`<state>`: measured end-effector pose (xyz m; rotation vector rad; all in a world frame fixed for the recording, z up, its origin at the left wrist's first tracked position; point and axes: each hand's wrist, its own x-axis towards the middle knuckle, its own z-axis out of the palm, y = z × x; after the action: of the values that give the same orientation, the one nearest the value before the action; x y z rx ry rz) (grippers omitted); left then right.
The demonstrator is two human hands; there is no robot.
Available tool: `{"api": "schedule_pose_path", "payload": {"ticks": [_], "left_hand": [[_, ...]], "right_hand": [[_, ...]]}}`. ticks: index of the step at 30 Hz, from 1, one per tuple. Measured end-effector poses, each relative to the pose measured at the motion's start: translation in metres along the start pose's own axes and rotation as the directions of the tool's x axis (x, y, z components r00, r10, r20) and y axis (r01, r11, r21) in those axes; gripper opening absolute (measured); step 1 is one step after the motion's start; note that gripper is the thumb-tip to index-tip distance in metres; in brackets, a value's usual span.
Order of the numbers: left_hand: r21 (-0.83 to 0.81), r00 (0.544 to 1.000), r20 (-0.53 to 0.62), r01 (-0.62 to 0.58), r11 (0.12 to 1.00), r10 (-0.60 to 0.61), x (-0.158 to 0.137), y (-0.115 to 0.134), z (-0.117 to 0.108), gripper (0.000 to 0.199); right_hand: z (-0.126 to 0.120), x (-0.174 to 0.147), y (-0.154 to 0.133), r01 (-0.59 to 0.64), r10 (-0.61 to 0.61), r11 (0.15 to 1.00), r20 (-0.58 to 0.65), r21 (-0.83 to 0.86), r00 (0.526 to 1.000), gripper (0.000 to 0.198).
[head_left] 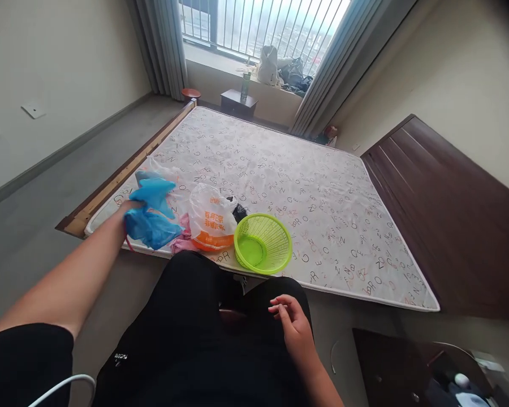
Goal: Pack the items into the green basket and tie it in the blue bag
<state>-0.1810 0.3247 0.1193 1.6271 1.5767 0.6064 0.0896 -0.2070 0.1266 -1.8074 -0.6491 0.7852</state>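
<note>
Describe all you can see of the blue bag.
The blue bag looks like thin, slightly see-through plastic, loose and crumpled, bunched into an upper and a lower lobe. The left hand grips it at its left side, by the near left part of the mattress. A pink cloth lies just right of its lower lobe. Whether it rests on anything or has contents is unclear.

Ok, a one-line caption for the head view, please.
Left hand holding blue plastic over a mattress, white bag and green basket nearby, right hand loosely curled.
</note>
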Motion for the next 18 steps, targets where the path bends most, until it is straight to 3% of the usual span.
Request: {"api": "schedule_pose_path", "payload": {"ticks": [4,6,8,11,15,16,18], "left_hand": [[0.189,0.989,-0.087,0.138,0.972,-0.123,0.021,0.011,0.019,0.1],[0.284,0.997,-0.059,0.058,0.957,-0.043,0.02,0.017,0.039,0.105],[0.408,0.994,0.029,-0.107,0.907,0.104,0.008,0.021,0.059,0.095],[0.528,0.941,0.189,-0.338,0.779,0.28,-0.031,0.021,0.084,0.069],[0.585,0.843,0.273,-0.527,0.616,0.463,-0.101,0.001,0.102,0.058],[0.578,0.818,0.311,-0.567,0.586,0.484,-0.118,-0.007,0.105,0.057],[0.56,0.819,0.344,-0.572,0.599,0.46,-0.147,-0.027,0.11,0.055]], "right_hand": [[-0.023,-0.021,0.052,0.071,-0.089,0.967,-0.063,-0.245,0.994,0.026],[-0.032,-0.024,0.069,0.109,-0.149,0.947,-0.112,-0.303,0.983,0.026],[-0.039,-0.022,0.077,0.141,-0.199,0.931,-0.145,-0.335,0.969,0.026],[-0.045,-0.006,0.078,0.206,-0.288,0.903,-0.174,-0.378,0.942,0.026],[-0.048,0.03,0.079,0.263,-0.41,0.832,-0.222,-0.488,0.884,0.029],[-0.048,0.04,0.082,0.261,-0.429,0.811,-0.23,-0.523,0.873,0.031],[-0.045,0.059,0.092,0.225,-0.429,0.777,-0.234,-0.588,0.873,0.035]]}}
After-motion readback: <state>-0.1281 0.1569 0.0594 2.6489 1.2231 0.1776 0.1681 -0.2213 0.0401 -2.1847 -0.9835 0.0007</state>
